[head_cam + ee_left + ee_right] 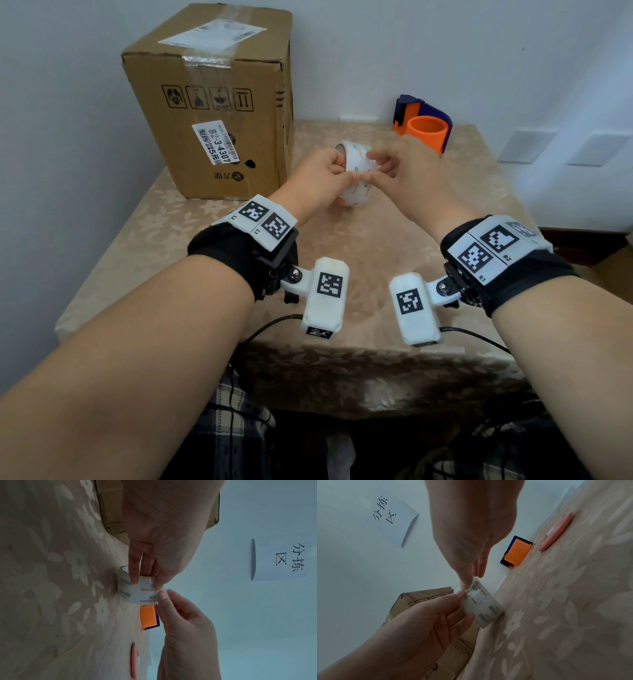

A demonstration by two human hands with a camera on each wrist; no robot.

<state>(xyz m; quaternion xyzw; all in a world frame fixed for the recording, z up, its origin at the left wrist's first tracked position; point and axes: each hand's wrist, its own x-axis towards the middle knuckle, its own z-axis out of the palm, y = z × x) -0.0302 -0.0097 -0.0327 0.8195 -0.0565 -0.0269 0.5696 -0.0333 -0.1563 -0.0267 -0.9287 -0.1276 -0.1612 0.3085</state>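
A roll of clear printed tape (356, 171) (137, 593) (482, 608) is held just above the table, between my two hands. My left hand (337, 173) (147, 580) grips the roll, one finger (134, 574) along its outer face and others in its core. My right hand (376, 164) (466, 584) pinches the tape's loose end at the top of the roll with thumb (163, 597) and fingertip. In the right wrist view my left hand (464, 615) comes in from the lower left onto the roll. The roll's far side is hidden by my fingers.
A tall cardboard box (212, 102) stands at the table's back left, close to my left hand. An orange and blue tape dispenser (424, 126) (517, 551) sits at the back right by the wall. A flat pink-orange object (556, 531) lies beside it. The table (342, 246) wears a beige floral cloth.
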